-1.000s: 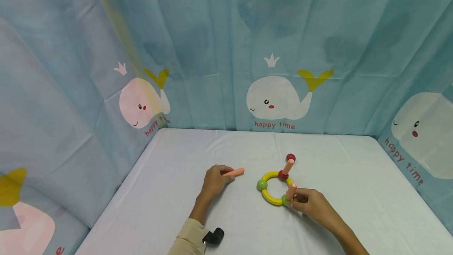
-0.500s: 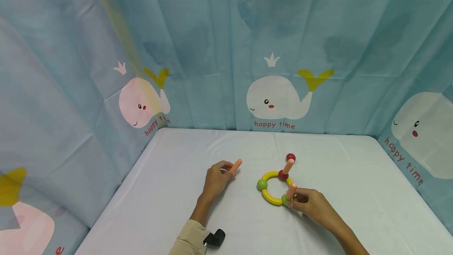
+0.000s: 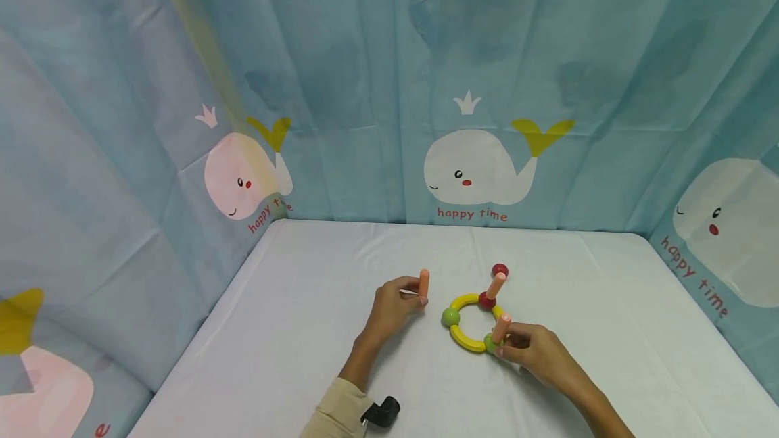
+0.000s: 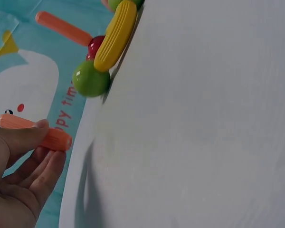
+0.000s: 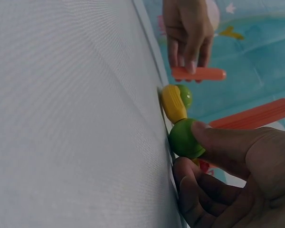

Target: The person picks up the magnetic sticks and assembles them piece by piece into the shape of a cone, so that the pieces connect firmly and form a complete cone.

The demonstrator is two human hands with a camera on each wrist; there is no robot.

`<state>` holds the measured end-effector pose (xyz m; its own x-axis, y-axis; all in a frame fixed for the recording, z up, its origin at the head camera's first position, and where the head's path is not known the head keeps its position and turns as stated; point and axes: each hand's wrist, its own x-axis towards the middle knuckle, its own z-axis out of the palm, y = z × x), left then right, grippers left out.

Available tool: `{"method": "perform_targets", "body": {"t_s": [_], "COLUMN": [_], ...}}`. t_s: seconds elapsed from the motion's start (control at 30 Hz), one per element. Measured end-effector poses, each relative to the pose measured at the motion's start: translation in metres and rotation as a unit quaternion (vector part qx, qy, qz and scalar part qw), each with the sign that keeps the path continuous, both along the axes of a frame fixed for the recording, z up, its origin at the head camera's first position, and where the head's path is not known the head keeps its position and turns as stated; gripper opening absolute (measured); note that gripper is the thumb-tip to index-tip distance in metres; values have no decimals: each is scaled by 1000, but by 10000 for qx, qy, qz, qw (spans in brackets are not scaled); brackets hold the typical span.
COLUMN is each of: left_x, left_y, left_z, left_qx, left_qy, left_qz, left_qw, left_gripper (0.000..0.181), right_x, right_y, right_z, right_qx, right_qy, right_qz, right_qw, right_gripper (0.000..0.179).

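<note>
My left hand [image 3: 392,307] pinches an orange rod [image 3: 424,282] between thumb and fingers, upright above the table, left of a toy ring. Curved yellow pieces [image 3: 467,339] and balls make up this ring, which lies flat. My right hand [image 3: 540,355] grips its near-right green ball [image 5: 181,138], from which a second orange rod [image 5: 254,115] stands up. Another orange rod [image 3: 496,286] rises from the red ball [image 3: 486,301] at the ring's far side. The left green ball [image 4: 91,79] has no rod in it. My right fingers hide part of the ring.
A loose red ball [image 3: 500,270] lies just behind the ring. White cloth covers the table [image 3: 292,282]. Blue curtains [image 3: 365,86] printed with whales surround it at the back and sides.
My left hand has lifted the orange rod, turned it from lying nearly flat to upright, and moved right toward the ring. The right hand stays on the green ball.
</note>
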<state>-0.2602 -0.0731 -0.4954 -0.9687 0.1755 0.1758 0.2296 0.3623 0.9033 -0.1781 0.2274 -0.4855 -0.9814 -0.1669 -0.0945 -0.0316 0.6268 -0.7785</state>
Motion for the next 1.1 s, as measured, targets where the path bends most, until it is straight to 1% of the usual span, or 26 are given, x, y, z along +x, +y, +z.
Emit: {"method": "perform_targets", "body": {"t_s": [0.07, 0.27, 0.37, 0.53, 0.67, 0.8, 0.9, 1.1], "left_x": [2, 7, 9, 12, 15, 18, 20, 21], "left_y": [5, 22, 29, 37, 42, 46, 48, 51], "left_z": [1, 4, 4, 3, 3, 3, 2, -1], "left_qx": [29, 141, 154, 225, 267, 161, 64, -108], "left_qy": [94, 296, 384, 278, 228, 403, 501, 528], "left_qz": [-80, -66, -142, -335, -396, -448, -464, -436], "left_qw": [9999, 9994, 9990, 9988, 9986, 9981, 9976, 9976], "left_gripper": [35, 37, 38, 38, 37, 35, 34, 35], "right_x": [0, 0, -1, -1, 0, 0, 0, -1], "right_y": [0, 0, 0, 1, 2, 2, 1, 0], "right_z": [0, 0, 0, -1, -1, -1, -2, -2], "right_qx": [-3, -5, 3, -75, -110, -83, -33, 4], "right_qy": [10, 29, 18, 3, 28, 67, 28, 8], "right_qz": [-3, -7, -21, 28, 110, 110, 6, -42], "right_qw": [10000, 10000, 10000, 10000, 9999, 9999, 10000, 10000], "right_gripper": [28, 28, 28, 28, 26, 25, 26, 28]}}
